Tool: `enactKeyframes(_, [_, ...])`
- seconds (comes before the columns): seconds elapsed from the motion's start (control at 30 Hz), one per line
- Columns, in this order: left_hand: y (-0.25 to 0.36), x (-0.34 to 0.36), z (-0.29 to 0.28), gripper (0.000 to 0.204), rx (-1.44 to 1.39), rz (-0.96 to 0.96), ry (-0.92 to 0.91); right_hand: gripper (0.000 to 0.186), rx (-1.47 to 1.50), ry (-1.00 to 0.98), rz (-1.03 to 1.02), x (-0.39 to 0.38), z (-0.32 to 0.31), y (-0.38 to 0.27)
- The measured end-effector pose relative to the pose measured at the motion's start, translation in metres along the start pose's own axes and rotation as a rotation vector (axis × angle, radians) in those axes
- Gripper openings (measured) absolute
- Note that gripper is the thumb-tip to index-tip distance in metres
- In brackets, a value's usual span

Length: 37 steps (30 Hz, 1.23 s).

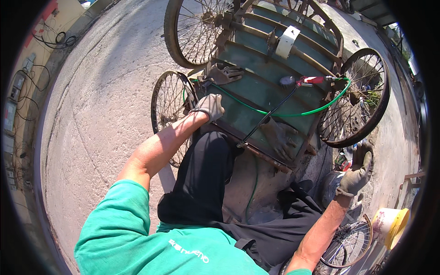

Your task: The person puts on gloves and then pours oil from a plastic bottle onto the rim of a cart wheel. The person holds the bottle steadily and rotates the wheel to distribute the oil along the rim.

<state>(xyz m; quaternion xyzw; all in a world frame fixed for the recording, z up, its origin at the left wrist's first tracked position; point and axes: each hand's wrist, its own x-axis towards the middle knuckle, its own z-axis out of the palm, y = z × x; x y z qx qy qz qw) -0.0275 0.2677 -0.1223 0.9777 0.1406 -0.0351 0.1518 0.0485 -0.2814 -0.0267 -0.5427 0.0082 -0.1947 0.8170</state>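
An upturned cart with a green metal panel [250, 103] and spoked wheels fills the space before me. My left hand [211, 108], in a grey work glove, is curled closed at the panel's near left edge; whatever is inside the fingers is hidden. At the right, my gloved right hand [356, 176] is held apart from the cart with fingers extended, beside a rounded metal container [331, 185]. Across the panel lie a red-handled tool [308, 81] with a round grey head and a green hose [293, 115]. One loose glove [225, 74] rests at the far left, a darker glove [279, 140] near the front edge.
A large wheel [387, 98] stands at the cart's right, a smaller wheel [152, 98] at its left. Near my right forearm are a loose spoked wheel [362, 250] and a white bucket with a yellow rim [381, 224]. Cables [59, 41] hang along the left wall.
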Motion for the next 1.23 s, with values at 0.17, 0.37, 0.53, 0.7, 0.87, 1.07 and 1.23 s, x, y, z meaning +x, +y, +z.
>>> enactKeyframes(0.17, [-0.003, -0.012, 0.024, 0.017, 0.383, 0.093, -0.256, 0.030, -0.101, -0.272, 0.042, -0.049, 0.088, 0.017])
enactKeyframes(0.37, [-0.012, 0.023, 0.031, 0.027, 0.462, 0.017, -0.408, 0.024, -0.193, -0.580, 0.135, -0.081, 0.091, 0.053])
enactKeyframes(0.53, [-0.019, 0.027, 0.048, 0.023, 0.479, -0.067, -0.359, 0.023, -0.176, -0.655, 0.219, -0.075, 0.075, 0.053])
enactKeyframes(0.7, [-0.038, 0.018, 0.063, 0.022, 0.331, -0.044, -0.137, 0.023, -0.174, -0.621, 0.242, -0.067, 0.068, 0.044])
enactKeyframes(0.87, [0.015, 0.013, 0.026, 0.029, 0.293, -0.067, -0.060, 0.025, -0.161, -0.548, 0.305, -0.054, 0.056, 0.038])
enactKeyframes(1.07, [0.180, 0.007, -0.045, 0.025, -0.841, -0.137, -0.398, 0.034, -0.293, -0.586, 0.493, -0.047, 0.049, 0.049])
enactKeyframes(1.23, [0.289, -0.001, -0.049, 0.029, -0.955, 0.006, -0.595, 0.047, -0.518, -0.742, 0.519, -0.029, 0.045, 0.049])
